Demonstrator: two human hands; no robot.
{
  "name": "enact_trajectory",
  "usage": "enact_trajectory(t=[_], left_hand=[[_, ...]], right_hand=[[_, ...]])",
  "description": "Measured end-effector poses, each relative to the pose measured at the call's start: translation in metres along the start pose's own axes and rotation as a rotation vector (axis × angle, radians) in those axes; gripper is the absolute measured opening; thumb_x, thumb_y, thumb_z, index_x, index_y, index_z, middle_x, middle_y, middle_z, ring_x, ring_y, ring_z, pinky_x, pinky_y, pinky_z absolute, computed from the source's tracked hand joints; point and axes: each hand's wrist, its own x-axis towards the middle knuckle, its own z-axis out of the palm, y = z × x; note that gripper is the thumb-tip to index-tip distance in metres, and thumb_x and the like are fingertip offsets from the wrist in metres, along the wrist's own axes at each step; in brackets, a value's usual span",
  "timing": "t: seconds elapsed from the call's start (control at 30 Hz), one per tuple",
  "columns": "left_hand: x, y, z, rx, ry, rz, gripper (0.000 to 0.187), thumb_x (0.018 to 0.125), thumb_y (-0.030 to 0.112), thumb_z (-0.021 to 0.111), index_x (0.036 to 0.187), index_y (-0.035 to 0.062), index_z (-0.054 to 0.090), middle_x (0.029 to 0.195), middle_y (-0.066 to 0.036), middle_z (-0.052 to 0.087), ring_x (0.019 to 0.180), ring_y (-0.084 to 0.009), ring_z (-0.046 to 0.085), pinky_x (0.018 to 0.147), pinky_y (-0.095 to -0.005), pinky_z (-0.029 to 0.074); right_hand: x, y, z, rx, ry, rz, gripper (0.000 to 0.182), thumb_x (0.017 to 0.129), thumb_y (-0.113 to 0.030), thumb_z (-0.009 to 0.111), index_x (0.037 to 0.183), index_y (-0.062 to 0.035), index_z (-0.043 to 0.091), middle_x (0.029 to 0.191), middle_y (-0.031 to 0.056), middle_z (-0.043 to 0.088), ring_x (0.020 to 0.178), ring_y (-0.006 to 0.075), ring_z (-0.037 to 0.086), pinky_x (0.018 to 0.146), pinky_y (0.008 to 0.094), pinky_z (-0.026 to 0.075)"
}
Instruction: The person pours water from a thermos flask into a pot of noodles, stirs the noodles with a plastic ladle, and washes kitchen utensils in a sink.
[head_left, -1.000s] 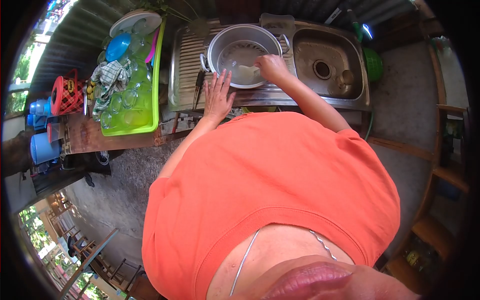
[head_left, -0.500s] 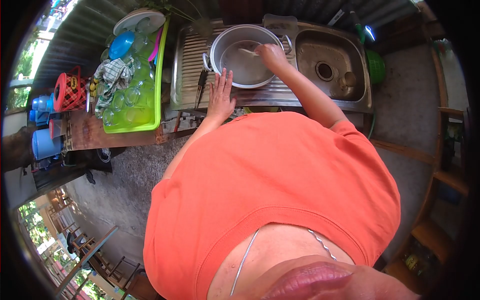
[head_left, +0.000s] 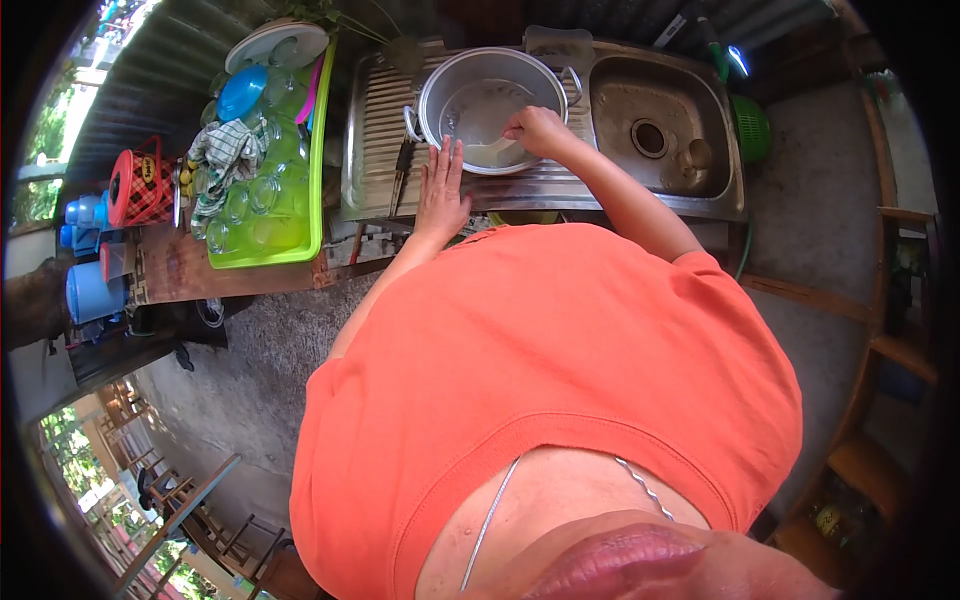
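A large metal pot (head_left: 432, 112) with two side handles stands on the ribbed drainboard of the sink, holding cloudy liquid. My right hand (head_left: 538, 131) reaches over the pot's right side, fingers closed around a pale flat utensil (head_left: 492, 154) that dips into the liquid near the wall closest to me. Its exact kind is hard to make out. Against the pot's near left rim lies my left hand (head_left: 443, 190), fingers stretched out and holding nothing. A dark-handled knife (head_left: 403, 165) lies on the drainboard just left of that hand.
Right of the pot is the steel sink basin (head_left: 625, 85), with a small scoop-like cup (head_left: 695, 157) inside. On the left, a green tray (head_left: 318, 190) holds glasses, a blue bowl and a checked cloth (head_left: 225, 150). A red plaid container (head_left: 140, 185) stands further left.
My right hand has moved toward me inside the pot, and the pale utensil has swung from the middle to the near side. My left hand stays at the rim.
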Motion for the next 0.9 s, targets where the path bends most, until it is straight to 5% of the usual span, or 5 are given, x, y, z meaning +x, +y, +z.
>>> enact_trajectory(t=[0.13,0.43,0.63,0.77,0.9], left_hand=[[-0.001,-0.003,0.003,-0.025,0.026,0.024,0.093,0.071,0.008,0.065,0.145,0.0129,0.009,0.151,-0.011,0.006,0.137,-0.0377,0.011,0.107,-0.0526,0.021],[0.000,-0.004,0.004,-0.036,0.026,0.027,0.092,0.071,0.007,0.064,0.145,0.0116,0.009,0.151,-0.012,0.007,0.137,-0.0379,0.011,0.107,-0.0522,0.021],[-0.001,-0.005,0.005,-0.044,0.022,0.033,0.092,0.071,0.007,0.065,0.145,0.0094,0.009,0.150,-0.012,0.008,0.137,-0.0378,0.010,0.108,-0.0516,0.021],[-0.001,-0.007,0.006,-0.067,0.030,0.041,0.092,0.072,0.007,0.064,0.145,0.0092,0.008,0.150,-0.012,0.008,0.137,-0.0377,0.010,0.108,-0.0515,0.020],[0.000,-0.007,0.006,-0.058,0.019,0.032,0.091,0.072,0.008,0.064,0.145,0.0090,0.008,0.150,-0.012,0.008,0.137,-0.0375,0.009,0.108,-0.0514,0.020]], right_hand=[[0.002,0.002,-0.004,0.129,-0.015,0.085,0.016,0.078,-0.020,0.065,0.089,-0.0109,0.071,0.074,0.0125,0.066,0.071,0.0274,0.064,0.070,0.0383,0.049],[0.007,0.000,0.000,0.655,0.067,0.402,0.022,0.084,-0.019,0.062,0.097,-0.0024,0.068,0.056,0.0033,0.057,0.045,0.0103,0.052,0.041,0.0280,0.042],[0.011,-0.014,-0.003,0.393,0.195,0.318,0.019,0.081,-0.020,0.062,0.090,-0.0045,0.070,0.070,0.0142,0.066,0.060,0.0246,0.064,0.060,0.0352,0.051],[0.015,-0.010,0.019,0.109,0.314,0.014,0.018,0.077,-0.019,0.058,0.083,-0.0070,0.071,0.081,0.0202,0.064,0.076,0.0356,0.063,0.071,0.0425,0.050],[0.021,-0.004,0.022,-0.125,0.316,0.027,0.017,0.075,-0.016,0.055,0.078,-0.0077,0.070,0.076,0.0193,0.064,0.075,0.0350,0.064,0.071,0.0428,0.051]])
